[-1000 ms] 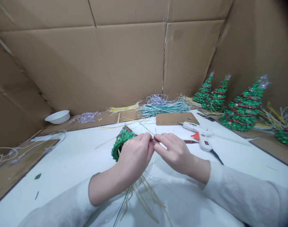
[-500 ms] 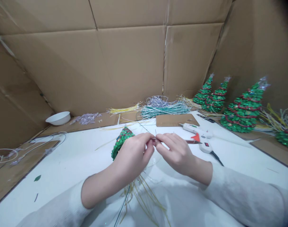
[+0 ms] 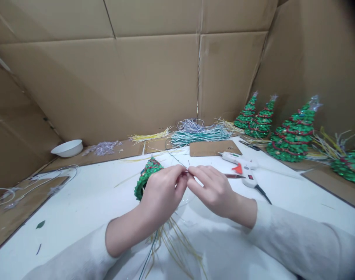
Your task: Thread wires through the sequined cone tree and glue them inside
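Observation:
My left hand (image 3: 166,190) and my right hand (image 3: 214,188) meet fingertip to fingertip above the table. Both pinch a thin dark wire (image 3: 176,158), whose far end curves up and away behind them. The fingers hide the point where they grip it. A small green beaded Christmas tree (image 3: 147,175) lies tilted just beyond my left hand, which covers part of it. Yellow strands (image 3: 177,243) and a dark green one spread toward me from under my left wrist.
Right of my right hand lies a white glue gun (image 3: 247,171) with an orange trigger, beside a slim pointed tool (image 3: 235,175). Finished trees (image 3: 292,136) stand at right. Bundled green wires (image 3: 199,135), a cardboard piece (image 3: 214,148), clear beads (image 3: 103,147) and a white bowl (image 3: 67,148) line the back.
The whole view has shifted slightly, so things on the table appear a little further left. My hands stay together at the wire, with the fingertips slightly closer.

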The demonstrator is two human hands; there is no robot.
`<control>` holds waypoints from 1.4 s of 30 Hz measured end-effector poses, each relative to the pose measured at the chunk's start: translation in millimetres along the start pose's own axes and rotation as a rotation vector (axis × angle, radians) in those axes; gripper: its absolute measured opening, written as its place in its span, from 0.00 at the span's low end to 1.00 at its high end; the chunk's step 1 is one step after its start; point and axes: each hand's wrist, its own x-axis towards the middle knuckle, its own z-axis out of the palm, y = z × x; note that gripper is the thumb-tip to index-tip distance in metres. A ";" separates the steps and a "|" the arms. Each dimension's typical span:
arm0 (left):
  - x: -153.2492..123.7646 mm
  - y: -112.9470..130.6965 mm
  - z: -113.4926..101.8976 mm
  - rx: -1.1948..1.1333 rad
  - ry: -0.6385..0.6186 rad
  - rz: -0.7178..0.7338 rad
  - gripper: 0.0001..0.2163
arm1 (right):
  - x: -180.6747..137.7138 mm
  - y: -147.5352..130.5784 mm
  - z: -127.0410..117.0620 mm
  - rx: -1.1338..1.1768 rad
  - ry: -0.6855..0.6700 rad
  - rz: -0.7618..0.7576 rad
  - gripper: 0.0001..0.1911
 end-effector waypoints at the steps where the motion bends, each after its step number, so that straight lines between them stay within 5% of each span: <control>1: 0.8 -0.3 -1.4 -0.030 -0.023 0.000 0.08 | 0.3 0.6 0.1 -0.005 0.005 0.009 0.14; 6: 5.9 -0.4 -10.5 -0.109 -0.173 -0.074 0.09 | 0.2 2.9 0.8 0.022 0.021 0.034 0.13; 17: -0.9 1.4 1.1 0.037 -0.012 0.007 0.08 | 1.5 -0.2 1.4 0.003 0.014 0.008 0.14; 25: 6.2 -0.5 -10.1 -0.127 -0.190 -0.119 0.09 | -1.7 2.8 1.9 0.021 0.014 0.049 0.11; 34: -0.8 -0.4 0.2 0.009 -0.044 -0.044 0.08 | 1.0 0.8 1.5 0.030 0.026 0.030 0.15; 42: 5.4 -2.9 -8.9 -0.131 -0.142 -0.123 0.09 | -2.5 5.1 4.1 0.078 0.005 0.120 0.07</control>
